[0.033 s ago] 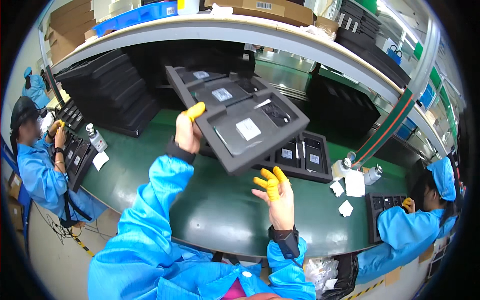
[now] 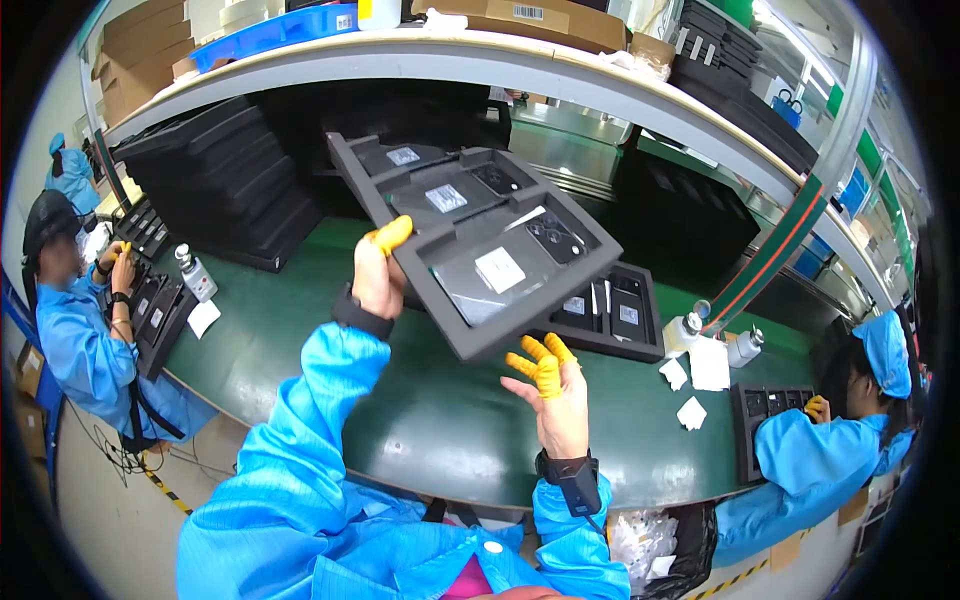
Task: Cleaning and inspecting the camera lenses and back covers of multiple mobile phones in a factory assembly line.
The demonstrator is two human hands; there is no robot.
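Observation:
My left hand [image 2: 377, 270], its thumb in a yellow finger cot, grips the left edge of a black foam tray [image 2: 463, 340]. Raised above the green bench, that tray tilts with its compartments facing me. In its nearest compartment lies a dark phone-shaped panel [image 2: 470, 275] with a white label and a ring-marked camera area. Further compartments hold similar labelled panels. My right hand [image 2: 562, 405], yellow cots on several fingers, is held palm up below the tray's right side, fingers apart and holding nothing. A second foam tray [image 2: 650, 352] with labelled panels rests on the bench, partly hidden behind the raised one.
Stacked black foam trays [image 2: 215, 190] stand at the back left. White bottles [image 2: 683, 335] and wipes [image 2: 709, 365] sit to the right. A shelf [image 2: 440, 42] crosses above the bench. Co-workers in blue handle trays at the left and right.
The raised tray has shifted slightly down toward me and tilted a little. My left hand has moved down with it, while my right hand has stayed nearly still.

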